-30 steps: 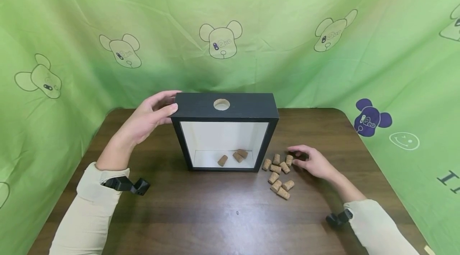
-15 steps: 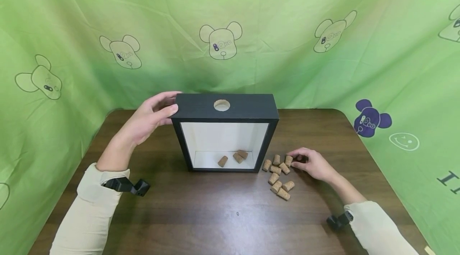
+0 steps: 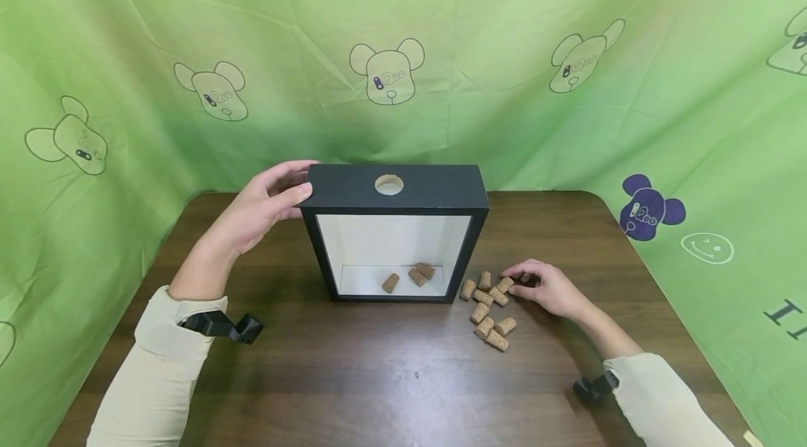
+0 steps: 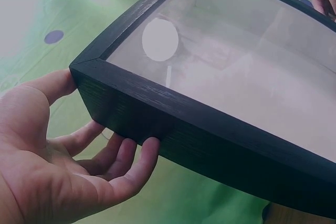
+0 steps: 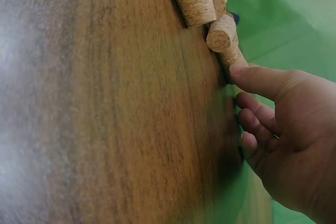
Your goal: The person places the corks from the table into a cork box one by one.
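A black box (image 3: 441,186) with a clear front and white inside stands upright on the table, a round hole (image 3: 389,185) cut in its top. My left hand (image 3: 261,205) grips its upper left corner, thumb on the top edge and fingers around the side and back. Inside, three cork stoppers (image 3: 391,283) lie on the floor of the box. More corks (image 3: 480,312) are heaped beside its right side. At the heap's far right, my right hand (image 3: 550,288) pinches one cork (image 3: 506,284). The right wrist view shows the thumb (image 5: 257,80) on that cork; the index fingertip is hidden.
The brown wooden table (image 3: 378,391) reaches a green printed cloth (image 3: 302,111) that hangs behind and on both sides. Dark cameras (image 3: 221,324) sit on both wrists over pale sleeves.
The right thumb and fingers have closed in on the rightmost cork, which has tilted from its former stance. The left hand and the box have stayed in place.
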Demonstrator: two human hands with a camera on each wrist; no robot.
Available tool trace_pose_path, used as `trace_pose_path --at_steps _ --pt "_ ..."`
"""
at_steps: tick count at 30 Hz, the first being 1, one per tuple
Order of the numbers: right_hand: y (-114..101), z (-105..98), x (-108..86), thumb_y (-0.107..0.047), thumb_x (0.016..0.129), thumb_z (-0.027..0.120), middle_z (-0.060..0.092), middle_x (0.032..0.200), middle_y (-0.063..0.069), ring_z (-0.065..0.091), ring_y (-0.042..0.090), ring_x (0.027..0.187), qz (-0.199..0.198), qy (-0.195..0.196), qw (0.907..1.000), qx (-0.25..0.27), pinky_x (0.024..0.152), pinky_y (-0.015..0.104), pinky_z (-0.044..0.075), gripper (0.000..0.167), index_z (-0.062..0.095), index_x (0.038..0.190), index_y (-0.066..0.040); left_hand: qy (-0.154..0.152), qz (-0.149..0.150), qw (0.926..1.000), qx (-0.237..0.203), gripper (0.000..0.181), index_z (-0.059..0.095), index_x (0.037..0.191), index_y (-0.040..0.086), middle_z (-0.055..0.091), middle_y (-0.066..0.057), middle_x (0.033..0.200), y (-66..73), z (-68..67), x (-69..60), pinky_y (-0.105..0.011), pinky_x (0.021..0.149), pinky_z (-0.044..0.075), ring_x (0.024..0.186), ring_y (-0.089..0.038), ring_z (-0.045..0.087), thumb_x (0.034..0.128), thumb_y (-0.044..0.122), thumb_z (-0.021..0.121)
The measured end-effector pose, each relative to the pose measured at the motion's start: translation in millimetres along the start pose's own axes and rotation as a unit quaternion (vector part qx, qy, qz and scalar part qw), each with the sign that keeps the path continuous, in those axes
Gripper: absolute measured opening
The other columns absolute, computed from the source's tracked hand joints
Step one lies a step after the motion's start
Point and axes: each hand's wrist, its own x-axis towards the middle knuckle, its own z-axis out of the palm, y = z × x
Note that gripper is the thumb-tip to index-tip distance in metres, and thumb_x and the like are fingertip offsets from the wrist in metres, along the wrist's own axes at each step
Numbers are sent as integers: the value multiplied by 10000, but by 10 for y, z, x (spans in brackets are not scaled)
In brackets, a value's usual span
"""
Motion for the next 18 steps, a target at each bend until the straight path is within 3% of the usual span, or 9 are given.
trace_pose_path --at_steps 5,12,18 --pt "-13 -24 -6 -102 884 791 692 1007 13 606 150 896 216 -21 9997 61 755 288 510 205 751 1085 -99 -7 9 10000 8 556 399 1547 59 383 -141 1510 0 4 5 -274 923 530 1239 -248 469 1030 170 573" --pt "-4 -102 -29 -52 886 774 711 992 113 647 99 874 640 -107 9956 670 752 230 562 236 692 1096 19 -8 -7 10000 -13 561 389 1553 57 374 -144 1518 11 11 1 -268 924 529 1245 -237 464 1033 167 567" --pt "24 -132 -80 -4 890 751 701 1017 171 648 42 884 739 148 9927 938 767 193 560 234 673 1103 55 -10 3 10000 -9 559 392 1550 54 373 -139 1516 5 1 3 -267 917 533 1242 -242 466 1031 165 568"
